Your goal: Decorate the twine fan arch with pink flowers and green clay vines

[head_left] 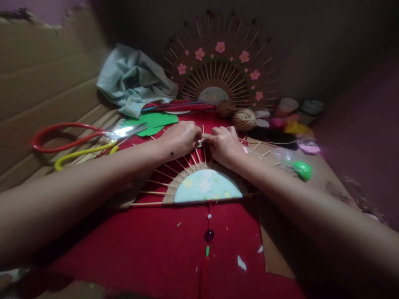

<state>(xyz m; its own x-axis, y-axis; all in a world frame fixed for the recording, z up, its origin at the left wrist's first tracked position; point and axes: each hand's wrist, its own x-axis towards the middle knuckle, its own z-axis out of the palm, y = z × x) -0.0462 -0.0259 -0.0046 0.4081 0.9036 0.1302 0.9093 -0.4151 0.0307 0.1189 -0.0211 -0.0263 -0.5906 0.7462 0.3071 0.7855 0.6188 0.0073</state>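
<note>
A half-round stick fan frame (199, 182) with a pale blue flowered centre is laid on a red cloth (156, 245) in the middle of the scene. Both hands meet at its far edge: the left hand (182, 139) and the right hand (222, 145) are closed, fingertips pinched on what seems to be a thin twine strand among the sticks. Red and yellow handled scissors (90, 143) lie to the left. A twine ball (244, 119) sits just beyond, before a finished flowered fan (221, 66).

scissors (93, 139) left of fan frame (199, 182) | twine ball (244, 119) behind | finished fan (220, 66) farthest back
</note>
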